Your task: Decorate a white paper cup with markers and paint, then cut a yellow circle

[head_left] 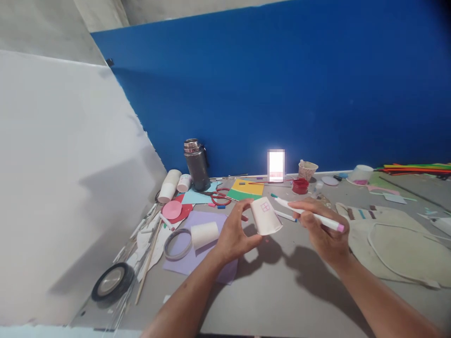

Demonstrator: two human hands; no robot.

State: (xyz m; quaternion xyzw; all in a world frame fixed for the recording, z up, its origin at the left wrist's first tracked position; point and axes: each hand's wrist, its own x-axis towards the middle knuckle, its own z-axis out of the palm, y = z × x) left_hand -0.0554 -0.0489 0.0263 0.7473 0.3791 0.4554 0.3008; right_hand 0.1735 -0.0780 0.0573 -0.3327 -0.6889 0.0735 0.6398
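Observation:
A white paper cup (pixel 267 217) is held upside down and slightly tilted in my left hand (pixel 237 230), with the fingers and thumb around its left side. A small window shape is drawn in pink-purple on the cup's side. My right hand (pixel 323 230) is closed around a white marker (pixel 317 217) with a pink end; its teal tip points left, a little above and right of the cup, not touching it. Another white paper cup (pixel 205 235) lies on its side on a purple sheet (pixel 221 270), beside a grey tape roll (pixel 177 244).
A dark flask (pixel 197 166), red-handled scissors (pixel 221 196) and a yellow and green sheet (pixel 246 188) are at the back. A black tape roll (pixel 112 284) and sticks lie left. A beige cloth bag (pixel 405 249) lies right, and a blue panel (pixel 264 89) stands behind.

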